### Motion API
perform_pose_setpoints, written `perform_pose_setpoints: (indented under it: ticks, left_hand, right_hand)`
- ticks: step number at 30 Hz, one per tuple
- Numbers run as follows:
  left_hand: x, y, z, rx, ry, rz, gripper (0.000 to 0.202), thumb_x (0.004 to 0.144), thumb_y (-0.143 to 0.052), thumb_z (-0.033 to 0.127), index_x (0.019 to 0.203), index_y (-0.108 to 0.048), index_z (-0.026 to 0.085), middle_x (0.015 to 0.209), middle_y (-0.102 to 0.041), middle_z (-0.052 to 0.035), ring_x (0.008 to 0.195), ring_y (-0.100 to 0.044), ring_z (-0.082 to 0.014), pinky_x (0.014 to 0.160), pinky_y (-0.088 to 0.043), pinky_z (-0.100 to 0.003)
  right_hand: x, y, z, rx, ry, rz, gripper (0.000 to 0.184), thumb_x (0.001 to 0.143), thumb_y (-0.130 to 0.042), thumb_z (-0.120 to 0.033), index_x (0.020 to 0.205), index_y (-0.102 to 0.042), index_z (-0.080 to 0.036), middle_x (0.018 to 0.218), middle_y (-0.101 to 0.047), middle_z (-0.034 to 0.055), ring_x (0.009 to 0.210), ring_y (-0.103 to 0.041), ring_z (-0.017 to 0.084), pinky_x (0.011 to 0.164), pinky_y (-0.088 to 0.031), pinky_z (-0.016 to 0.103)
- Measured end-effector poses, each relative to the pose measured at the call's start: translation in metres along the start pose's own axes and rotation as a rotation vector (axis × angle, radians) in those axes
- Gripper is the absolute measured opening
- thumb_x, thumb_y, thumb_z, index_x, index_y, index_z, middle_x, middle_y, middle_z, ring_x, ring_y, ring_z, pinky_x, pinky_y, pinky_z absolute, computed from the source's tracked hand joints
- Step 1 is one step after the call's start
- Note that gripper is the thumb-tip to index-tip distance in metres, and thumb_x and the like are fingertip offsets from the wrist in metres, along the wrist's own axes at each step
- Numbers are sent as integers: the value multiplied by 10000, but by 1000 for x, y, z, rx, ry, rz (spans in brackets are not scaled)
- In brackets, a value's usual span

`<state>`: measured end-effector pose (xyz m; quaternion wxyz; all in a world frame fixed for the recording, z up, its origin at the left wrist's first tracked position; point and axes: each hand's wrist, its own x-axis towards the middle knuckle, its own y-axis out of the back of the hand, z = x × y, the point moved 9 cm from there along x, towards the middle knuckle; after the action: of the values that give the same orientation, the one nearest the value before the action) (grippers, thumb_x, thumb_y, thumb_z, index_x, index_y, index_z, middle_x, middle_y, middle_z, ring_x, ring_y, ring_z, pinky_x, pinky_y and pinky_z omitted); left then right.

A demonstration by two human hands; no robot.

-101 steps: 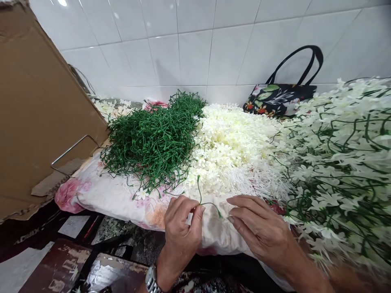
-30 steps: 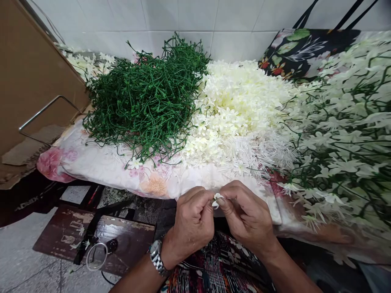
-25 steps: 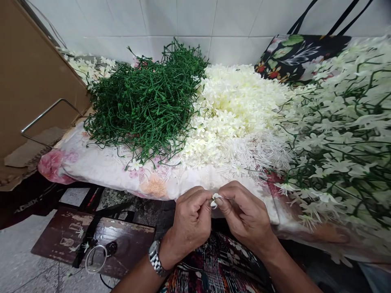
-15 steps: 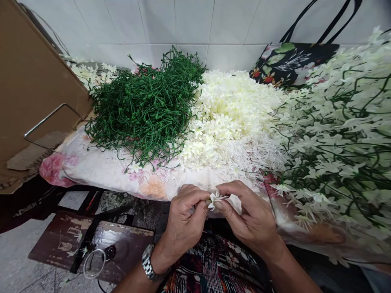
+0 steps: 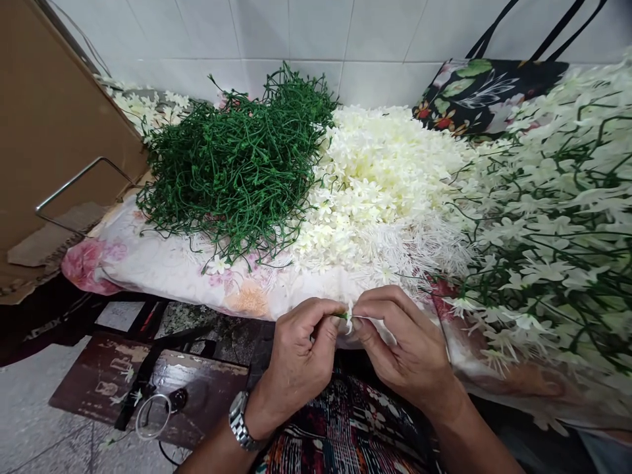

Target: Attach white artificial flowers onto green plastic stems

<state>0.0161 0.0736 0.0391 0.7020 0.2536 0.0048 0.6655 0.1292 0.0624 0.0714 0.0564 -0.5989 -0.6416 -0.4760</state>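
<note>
flower (image 5: 349, 318), small and white, sits squeezed between the fingertips of both hands just off the front edge of the cloth (image 5: 168, 271). little of it shows now: a sliver of petal with a speck of green stem (image 5: 342, 316) beside it. half a second ago its petals stood out spread between the fingers; since then the fingertips have drawn closer together and cover most of it. a few seconds back the left hand held a bare stem up at the cloth's front edge while the right lay with its fingers stretched flat, so the flower has come into the hands since then. the left hand (image 5: 302, 352), a watch (image 5: 239, 426) on its wrist, pinches the stem end between thumb and forefinger, the other fingers curled. the right hand (image 5: 405, 342) pinches the flower from the other side. my reading is that the flower is being pressed onto the stem tip and is close to seated, though the joint itself is hidden. toward the back left corner of the cloth lies the heap of green stems (image 5: 237, 164), with the loose white flowers (image 5: 390, 171) in the middle and sprays (image 5: 553, 217) of white on green along the right edge. none of these has shifted.
</note>
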Motion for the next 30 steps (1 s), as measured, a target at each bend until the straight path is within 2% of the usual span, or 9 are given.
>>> perform_pose_setpoints:
  ticks: [4, 11, 19, 30]
  left_hand:
    - [0, -1, -3, 11, 29, 5, 159, 792, -505, 41, 797, -615, 155, 684, -642, 7, 600, -567, -94, 565, -429, -180]
    - [-3, -1, 7, -14, -110, 23, 148, 832, -481, 54, 805, -598, 140, 672, -586, -11, 624, -547, -105, 584, -428, -199]
    - [-1, -3, 9, 22, -123, 5, 155, 809, -476, 33, 742, -593, 110, 585, -522, 5, 527, -477, -88, 509, -383, -194]
    - [0, -6, -7, 3, 0, 39, 164, 790, -481, 43, 714, -604, 122, 590, -578, 1, 535, -518, -87, 524, -401, -183]
  right_hand:
    - [-1, -1, 1, -21, 5, 14, 124, 830, -495, -42, 857, -528, -159, 748, -550, 37, 692, -548, 126, 596, -477, 233]
    - [-3, -5, 3, -7, -8, 3, 130, 831, -483, -40, 877, -515, -158, 755, -542, 29, 697, -539, 111, 611, -471, 212]
    - [-7, -9, 7, 39, -34, 1, 148, 826, -482, -35, 881, -518, -168, 746, -545, 17, 692, -539, 107, 601, -471, 204]
    - [-10, -14, 14, 19, -59, -2, 136, 833, -488, -46, 867, -509, -175, 744, -539, 16, 683, -537, 108, 587, -467, 209]
